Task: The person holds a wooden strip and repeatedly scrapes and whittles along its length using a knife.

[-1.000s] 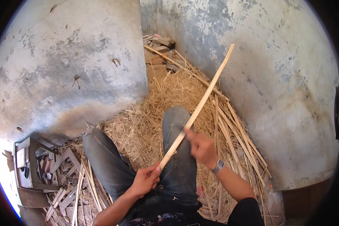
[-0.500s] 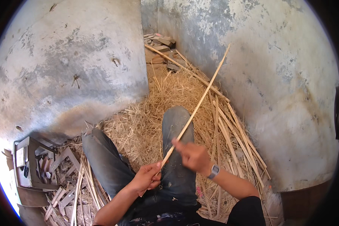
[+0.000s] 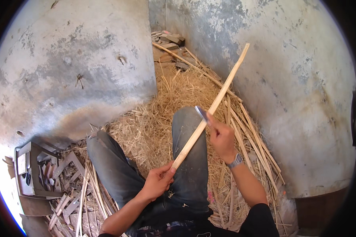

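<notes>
The left hand (image 3: 159, 182) pinches the wooden strip (image 3: 192, 143), the right hand (image 3: 223, 139) grips a knife (image 3: 200, 112), likely shaving it, and the next stroke needs a steady hold.

The strip (image 3: 194, 137) slanted over the right knee (image 3: 185, 118), shavings (image 3: 178, 91) beyond, sticks (image 3: 257, 148) right beside the wall (image 3: 300, 118), scraps (image 3: 72, 170) left!

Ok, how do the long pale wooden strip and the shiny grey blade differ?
The pale wooden strip is long; the shiny grey blade is much shorter. The left hand grips the strip's near end, while the right hand holds the blade. In the picture, the strip slants up rightward, the blade up leftward. Both are narrow and held.
</notes>
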A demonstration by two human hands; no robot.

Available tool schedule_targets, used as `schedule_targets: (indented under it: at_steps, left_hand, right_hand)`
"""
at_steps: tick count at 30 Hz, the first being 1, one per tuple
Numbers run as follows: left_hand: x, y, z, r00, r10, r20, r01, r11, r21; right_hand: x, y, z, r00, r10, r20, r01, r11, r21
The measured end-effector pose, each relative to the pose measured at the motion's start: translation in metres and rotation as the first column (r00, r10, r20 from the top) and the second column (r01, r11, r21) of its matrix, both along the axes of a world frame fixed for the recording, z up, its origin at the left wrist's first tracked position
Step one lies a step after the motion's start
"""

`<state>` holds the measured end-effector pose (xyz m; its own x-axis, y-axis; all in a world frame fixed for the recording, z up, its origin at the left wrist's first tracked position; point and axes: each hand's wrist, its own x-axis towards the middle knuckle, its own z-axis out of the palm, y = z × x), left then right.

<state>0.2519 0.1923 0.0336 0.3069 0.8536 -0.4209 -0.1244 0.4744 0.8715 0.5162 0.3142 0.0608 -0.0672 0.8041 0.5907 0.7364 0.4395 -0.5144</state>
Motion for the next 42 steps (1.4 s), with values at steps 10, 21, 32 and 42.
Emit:
schedule_targets:
  at_steps: [10,21,32,42]
  left_hand:
    - [0.005,0.002,-0.003,0.998,0.013,-0.056,-0.006,0.991,0.135]
    - [0.002,0.014,0.014,0.997,-0.047,0.064,0.052,0.996,-0.079]
    - [-0.001,0.014,0.000,0.993,-0.059,0.102,0.074,0.987,-0.141]
    - [-0.003,0.010,0.003,0.973,-0.059,0.222,0.103,0.975,-0.196]
  right_hand:
    - [-0.004,-0.016,-0.007,0.992,0.079,0.103,-0.071,0.994,-0.084]
    - [-0.034,-0.043,-0.004,0.992,0.112,-0.051,-0.116,0.990,-0.085]
    - [-0.033,-0.083,-0.015,0.966,0.259,-0.005,-0.257,0.956,-0.144]
    - [-0.041,-0.095,-0.008,0.938,0.331,-0.100,-0.342,0.929,-0.139]
